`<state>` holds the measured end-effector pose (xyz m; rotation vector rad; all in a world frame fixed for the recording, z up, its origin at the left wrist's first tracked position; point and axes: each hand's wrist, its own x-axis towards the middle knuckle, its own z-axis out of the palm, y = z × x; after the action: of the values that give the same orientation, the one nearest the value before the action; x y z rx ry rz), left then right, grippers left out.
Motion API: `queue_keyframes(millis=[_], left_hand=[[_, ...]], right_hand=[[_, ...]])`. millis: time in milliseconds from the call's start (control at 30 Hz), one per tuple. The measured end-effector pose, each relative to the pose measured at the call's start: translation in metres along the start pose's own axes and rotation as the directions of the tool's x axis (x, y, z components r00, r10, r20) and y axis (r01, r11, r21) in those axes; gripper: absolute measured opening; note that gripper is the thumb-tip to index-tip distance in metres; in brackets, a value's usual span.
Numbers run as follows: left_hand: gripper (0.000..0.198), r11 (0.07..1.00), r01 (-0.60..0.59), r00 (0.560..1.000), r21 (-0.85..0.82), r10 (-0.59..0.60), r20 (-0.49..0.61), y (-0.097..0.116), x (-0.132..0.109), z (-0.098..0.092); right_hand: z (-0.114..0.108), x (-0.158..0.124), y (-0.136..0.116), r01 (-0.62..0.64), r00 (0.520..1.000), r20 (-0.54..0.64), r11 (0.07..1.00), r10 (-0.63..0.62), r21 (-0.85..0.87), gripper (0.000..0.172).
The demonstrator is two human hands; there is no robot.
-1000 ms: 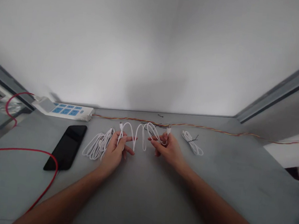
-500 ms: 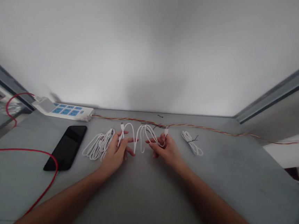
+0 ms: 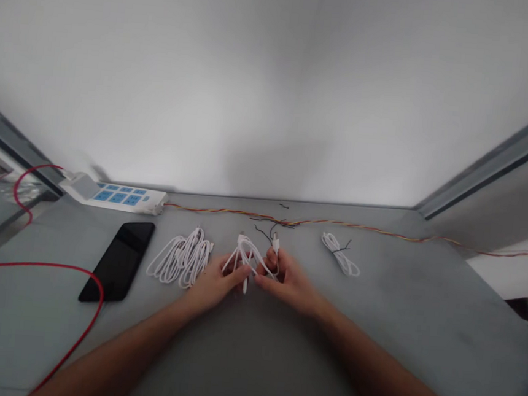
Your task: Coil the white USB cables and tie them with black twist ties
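Between my hands a white USB cable (image 3: pixel 249 251) is gathered in loose loops, just above the grey table. My left hand (image 3: pixel 219 282) pinches the loops on their left side, its thumb across the strands. My right hand (image 3: pixel 291 282) grips the other side, with one plug (image 3: pixel 275 243) standing up above its fingers. Left of my left hand lies a pile of coiled white cables (image 3: pixel 182 258). Off to the right of my right hand is another white cable bundle (image 3: pixel 340 254), bound with a dark twist tie (image 3: pixel 343 248).
A black phone (image 3: pixel 119 262) lies at the left, crossed at its lower end by a red cable (image 3: pixel 89 318). Behind it sits a white power strip (image 3: pixel 153 202) with a plugged-in adapter (image 3: pixel 81 186). Twisted red-yellow wires (image 3: pixel 358 226) and loose dark ties (image 3: pixel 273 223) lie along the back.
My hands have come closer together, and the cable's spread loops are now bunched between them. The plug at my right hand has moved left and slightly down.
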<state>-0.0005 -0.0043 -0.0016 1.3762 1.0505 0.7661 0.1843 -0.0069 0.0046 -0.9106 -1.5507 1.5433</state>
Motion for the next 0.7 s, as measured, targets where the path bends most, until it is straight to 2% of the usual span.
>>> queue_keyframes(millis=[133,300,400,567,633,700], left_hand=[[0.044,1.0,0.011,0.997,0.01,-0.011,0.082,0.006,-0.003,0.002],[0.032,0.988,-0.142,0.987,0.054,0.138,0.083,0.007,-0.008,0.006],[0.037,0.993,-0.098,0.995,0.069,0.096,0.027,0.003,-0.009,0.008],[0.045,0.999,-0.023,0.995,-0.03,0.02,-0.1,0.0,-0.005,0.01],[0.046,0.997,-0.034,0.992,-0.07,0.025,-0.126,0.0,-0.003,0.01],[0.047,0.997,-0.047,0.991,-0.061,0.038,-0.131,0.0,-0.002,0.01]], right_hand=[[-0.001,-0.003,0.003,0.059,0.998,0.024,0.997,-0.057,-0.046,0.041],[0.004,-0.006,0.0,0.114,0.993,-0.018,0.989,-0.116,-0.093,0.034],[0.005,-0.003,0.002,0.093,0.991,-0.078,0.98,-0.107,-0.175,0.037],[-0.004,0.005,0.006,0.128,0.947,-0.217,0.899,-0.236,-0.419,0.031],[-0.006,0.006,0.004,0.113,0.938,-0.254,0.9,-0.236,-0.421,0.028],[-0.006,0.006,0.002,0.087,0.953,-0.241,0.929,-0.183,-0.36,0.026]])
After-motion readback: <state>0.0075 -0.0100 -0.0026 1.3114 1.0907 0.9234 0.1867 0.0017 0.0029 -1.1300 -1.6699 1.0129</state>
